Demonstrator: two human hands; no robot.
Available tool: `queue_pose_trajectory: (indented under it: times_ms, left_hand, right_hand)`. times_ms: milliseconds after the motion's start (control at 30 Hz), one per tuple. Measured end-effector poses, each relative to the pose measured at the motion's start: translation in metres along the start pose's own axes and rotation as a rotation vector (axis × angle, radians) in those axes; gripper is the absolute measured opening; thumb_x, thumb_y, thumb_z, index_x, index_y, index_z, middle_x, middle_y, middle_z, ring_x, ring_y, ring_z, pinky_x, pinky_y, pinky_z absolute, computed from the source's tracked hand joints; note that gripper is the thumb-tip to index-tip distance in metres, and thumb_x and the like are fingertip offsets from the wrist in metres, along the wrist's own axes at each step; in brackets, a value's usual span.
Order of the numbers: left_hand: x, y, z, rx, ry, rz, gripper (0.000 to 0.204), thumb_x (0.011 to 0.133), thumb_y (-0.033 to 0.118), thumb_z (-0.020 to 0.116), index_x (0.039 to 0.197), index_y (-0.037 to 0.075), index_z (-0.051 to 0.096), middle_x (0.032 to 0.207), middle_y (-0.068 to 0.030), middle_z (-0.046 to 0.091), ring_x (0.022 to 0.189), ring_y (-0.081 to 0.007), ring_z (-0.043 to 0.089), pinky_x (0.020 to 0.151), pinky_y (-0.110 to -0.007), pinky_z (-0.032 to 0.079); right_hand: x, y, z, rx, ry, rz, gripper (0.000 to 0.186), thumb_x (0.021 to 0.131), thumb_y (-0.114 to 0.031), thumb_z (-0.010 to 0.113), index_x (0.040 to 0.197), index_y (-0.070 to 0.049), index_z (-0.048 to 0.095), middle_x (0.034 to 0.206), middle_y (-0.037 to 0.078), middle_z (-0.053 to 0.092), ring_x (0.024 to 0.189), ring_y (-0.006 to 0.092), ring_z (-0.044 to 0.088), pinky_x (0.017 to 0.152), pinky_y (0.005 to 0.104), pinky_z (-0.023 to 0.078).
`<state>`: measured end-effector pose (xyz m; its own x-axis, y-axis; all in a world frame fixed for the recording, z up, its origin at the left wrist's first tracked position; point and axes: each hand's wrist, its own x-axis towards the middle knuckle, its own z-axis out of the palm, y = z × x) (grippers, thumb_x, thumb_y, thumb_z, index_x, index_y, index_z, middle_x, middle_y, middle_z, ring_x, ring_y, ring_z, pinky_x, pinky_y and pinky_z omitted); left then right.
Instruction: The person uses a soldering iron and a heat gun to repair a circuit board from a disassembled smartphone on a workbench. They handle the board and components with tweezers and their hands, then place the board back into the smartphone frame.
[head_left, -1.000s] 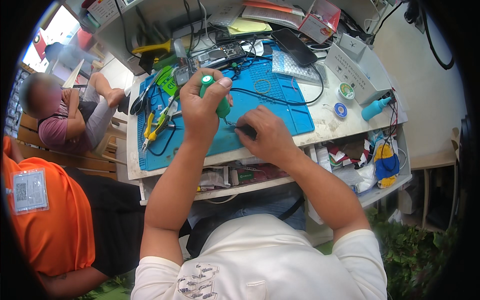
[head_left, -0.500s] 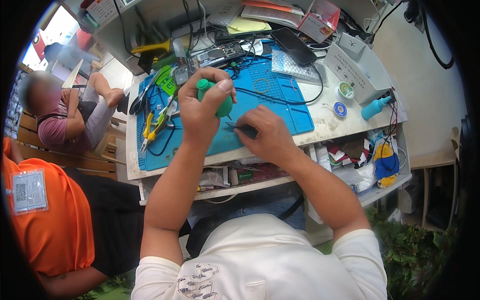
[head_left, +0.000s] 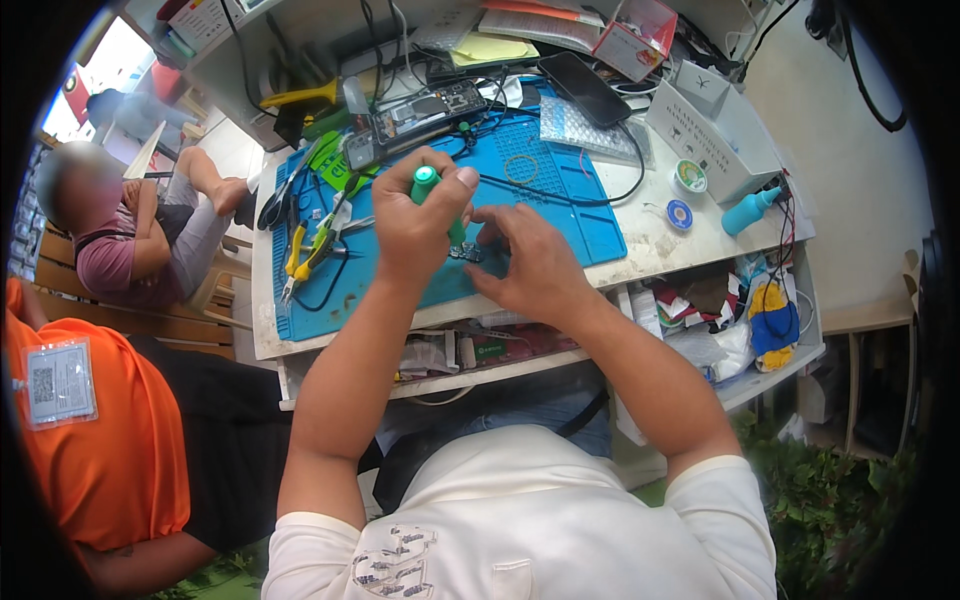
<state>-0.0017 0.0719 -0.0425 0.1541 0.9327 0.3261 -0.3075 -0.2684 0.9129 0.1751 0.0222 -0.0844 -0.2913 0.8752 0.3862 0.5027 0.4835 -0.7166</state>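
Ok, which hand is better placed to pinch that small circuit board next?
Likely the right hand: it curves, open, beside the small circuit board, while the left hand is busy holding a green squeeze bulb.

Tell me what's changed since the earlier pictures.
The left hand shifted slightly right and lower in view, still gripping the green bulb blower. The right hand's fingers spread apart, exposing more of the small circuit board. The yellow-handled pliers, black smartphone and blue mat stayed put.
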Motion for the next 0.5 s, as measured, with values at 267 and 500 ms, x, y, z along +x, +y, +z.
queue_pose_trajectory:
  times_ms: [267, 500]
  left_hand:
    - [0.006, 0.000, 0.014, -0.107, 0.050, 0.042, 0.021, 0.098, 0.007, 0.072, 0.084, 0.003, 0.057, 0.077, -0.0032, 0.053, 0.063, -0.0102, 0.050, 0.058, -0.031, 0.047]
    - [0.005, -0.012, -0.009, 0.057, -0.113, 0.014, 0.015, 0.097, 0.011, 0.078, 0.090, 0.003, 0.068, 0.084, -0.0019, 0.065, 0.066, -0.0099, 0.061, 0.061, -0.028, 0.049]
  right_hand:
    - [-0.001, 0.005, 0.004, 0.018, 0.031, -0.020, 0.062, 0.086, -0.018, 0.090, 0.141, -0.005, 0.063, 0.106, 0.011, 0.073, 0.103, 0.0330, 0.071, 0.089, 0.0472, 0.060]
    - [-0.001, 0.004, 0.003, 0.016, 0.026, 0.003, 0.076, 0.085, -0.019, 0.090, 0.152, -0.004, 0.056, 0.110, 0.013, 0.071, 0.102, 0.0351, 0.070, 0.088, 0.0477, 0.060]
